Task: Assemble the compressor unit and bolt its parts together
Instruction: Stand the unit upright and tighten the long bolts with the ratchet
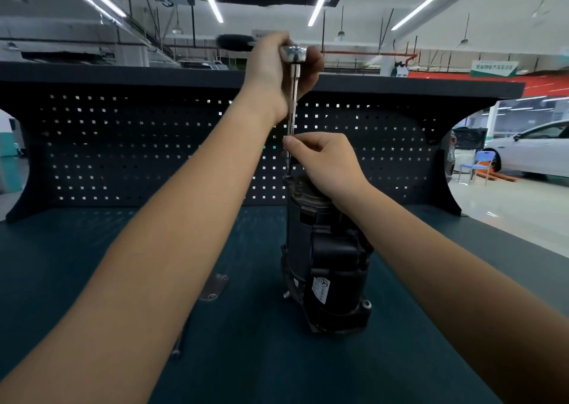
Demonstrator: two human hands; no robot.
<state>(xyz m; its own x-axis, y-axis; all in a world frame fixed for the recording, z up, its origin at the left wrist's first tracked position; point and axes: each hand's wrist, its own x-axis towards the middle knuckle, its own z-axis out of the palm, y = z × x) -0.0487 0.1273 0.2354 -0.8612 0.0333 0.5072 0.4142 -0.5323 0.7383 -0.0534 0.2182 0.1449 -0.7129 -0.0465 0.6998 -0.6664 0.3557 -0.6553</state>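
A black compressor unit (328,259) stands upright on the dark green bench mat (92,249), with a white label on its lower front. A ratchet wrench (295,53) with a long silver extension bar (293,108) stands vertically over the unit's top left edge. My left hand (277,71) grips the ratchet head, its black handle sticking out to the left. My right hand (323,163) pinches the lower part of the extension bar just above the compressor top. The bar's tip and the bolt under it are hidden by my fingers.
A small clear bag (214,286) with a metal part lies on the mat left of the unit. A long dark bolt (178,343) lies nearer the front. A perforated back panel (123,151) closes the bench's far side. A white car (529,148) and a blue chair (480,165) stand beyond at right.
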